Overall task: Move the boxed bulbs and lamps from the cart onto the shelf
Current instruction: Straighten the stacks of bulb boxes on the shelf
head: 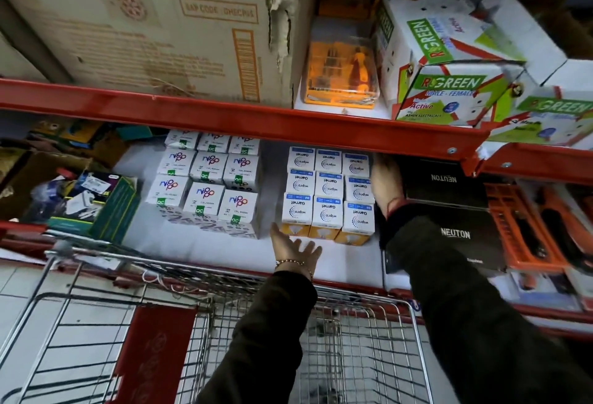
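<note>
White shelf (205, 243): Neuton boxes (449, 198) crowd the Wipro boxes (327, 192).

There is a single view, from the camera on my head. It faces forward and slightly down, straight at the shelf (199, 243), and sits close enough that the red beam (224, 115) of the level above crosses the whole upper half. The wide lens bends that beam and tilts the edges. My two sleeves reach in from the bottom, and the cart (353, 301) fills the lower part, right beneath me. With only this view, nothing overlaps.
</note>
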{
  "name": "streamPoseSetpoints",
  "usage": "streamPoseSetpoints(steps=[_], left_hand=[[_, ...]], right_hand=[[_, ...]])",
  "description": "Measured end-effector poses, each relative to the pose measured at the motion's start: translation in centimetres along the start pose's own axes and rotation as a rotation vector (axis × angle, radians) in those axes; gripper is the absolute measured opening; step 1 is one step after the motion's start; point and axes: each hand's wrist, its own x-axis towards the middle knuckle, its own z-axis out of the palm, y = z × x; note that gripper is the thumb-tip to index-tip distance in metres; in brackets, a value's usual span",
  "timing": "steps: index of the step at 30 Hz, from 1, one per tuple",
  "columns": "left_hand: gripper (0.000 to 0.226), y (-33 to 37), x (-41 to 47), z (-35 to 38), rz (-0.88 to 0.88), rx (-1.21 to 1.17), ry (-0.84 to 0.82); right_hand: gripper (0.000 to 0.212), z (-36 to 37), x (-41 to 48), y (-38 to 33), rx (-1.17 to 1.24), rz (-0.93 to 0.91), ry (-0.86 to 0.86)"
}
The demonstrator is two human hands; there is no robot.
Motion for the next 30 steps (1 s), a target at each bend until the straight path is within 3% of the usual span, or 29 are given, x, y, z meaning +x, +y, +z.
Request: streamPoseSetpoints(steps=[3, 7, 11, 14, 17, 21, 24, 30], left_hand=[[0.075, 0.7, -0.8, -0.5, 0.089, 0.062, 0.067], [0.077, 0.9, -1.9, -2.0, 0.048, 0.023, 0.025], [0.074, 1.3, -4.2, -3.9, 0.086, -0.025, 0.043], [0.072, 3.1, -5.5, -5.5, 0.179, -0.04, 0.053], [0.07, 6.7, -6.4, -6.7, 0.292, -0.04, 0.08], [0.074, 11.9, -6.0, -7.4, 0.334, 0.005, 0.051], [0.08, 14.6, -5.0, -7.1, 0.254, 0.048, 0.024], [0.082, 15.7, -3.7, -6.3, 0.167, 0.093, -0.043]], right_hand=[[0.044, -0.7, -6.5, 1.6, 0.18, -0.044, 0.041], [0.04, -1.2, -15.2, 3.8, 0.383, 0.069, 0.088], [0.036, 0.4, -19.8, 5.0, 0.51, 0.359, -0.021], [0.041, 2.5, -21.3, 3.8, 0.775, 0.658, -0.113], [0.051, 5.4, -22.0, 2.0, 0.99, 0.83, -0.229], [0.061, 9.5, -21.9, -0.3, 1.073, 0.897, -0.271], [0.062, 11.7, -21.6, -1.6, 1.086, 0.899, -0.223], [0.03, 13.8, -20.4, -2.7, 0.996, 0.838, -0.147]])
